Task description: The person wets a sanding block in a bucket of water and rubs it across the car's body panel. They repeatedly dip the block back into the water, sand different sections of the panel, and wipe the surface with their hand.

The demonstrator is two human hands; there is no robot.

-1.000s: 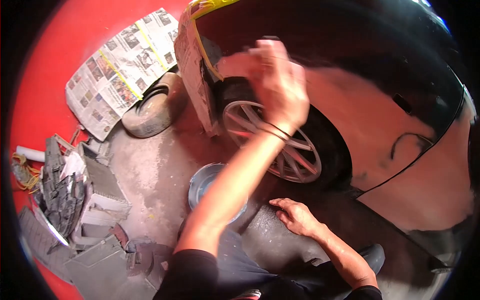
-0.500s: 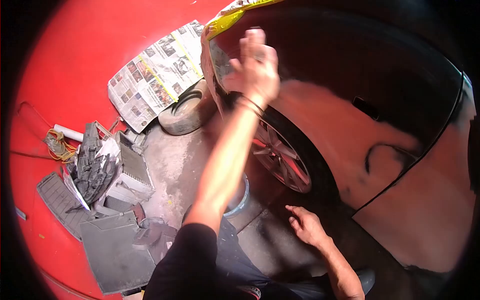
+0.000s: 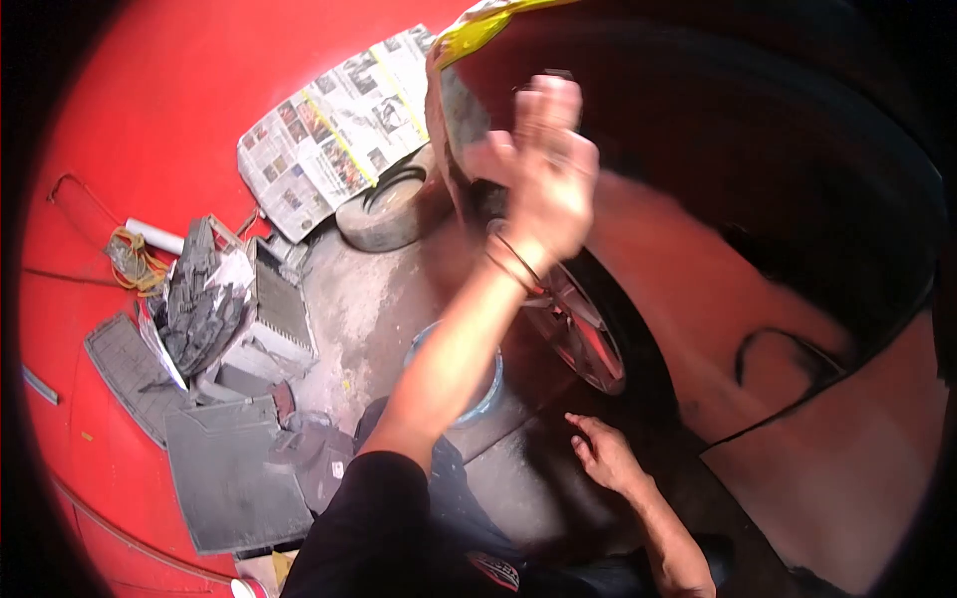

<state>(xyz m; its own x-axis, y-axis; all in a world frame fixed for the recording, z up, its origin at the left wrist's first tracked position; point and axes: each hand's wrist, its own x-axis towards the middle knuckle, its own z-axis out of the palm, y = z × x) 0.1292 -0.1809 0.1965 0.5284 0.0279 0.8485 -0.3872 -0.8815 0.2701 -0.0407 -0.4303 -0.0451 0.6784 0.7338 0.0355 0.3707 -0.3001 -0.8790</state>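
Note:
My left hand (image 3: 553, 189), blurred by motion, is raised by the front edge of the dark car panel (image 3: 698, 110), its fingers stretched out and thumb apart. A thin dark edge shows at the fingertips; I cannot make out what it is. Dark cords circle that wrist. Lower down, my right hand (image 3: 608, 458) hangs in the air with loosely extended fingers and nothing visible in it. The car wheel (image 3: 588, 334) stands between the two hands. Reddish light falls across the dull lower bodywork (image 3: 688, 269). Yellow tape (image 3: 474, 38) runs along the panel's upper edge.
Behind my left forearm is a blue-rimmed bucket (image 3: 488, 407). A loose tyre (image 3: 394, 214) lies under newspaper sheets (image 3: 334, 130). To the left are piled car parts (image 3: 199, 299), a grey flat panel (image 3: 234, 478) and a yellow cord (image 3: 135, 264) on the red floor.
My left hand has shifted right and slightly down in view. The view itself has turned a little, so the newspaper and tyre sit farther right. My right hand has barely moved.

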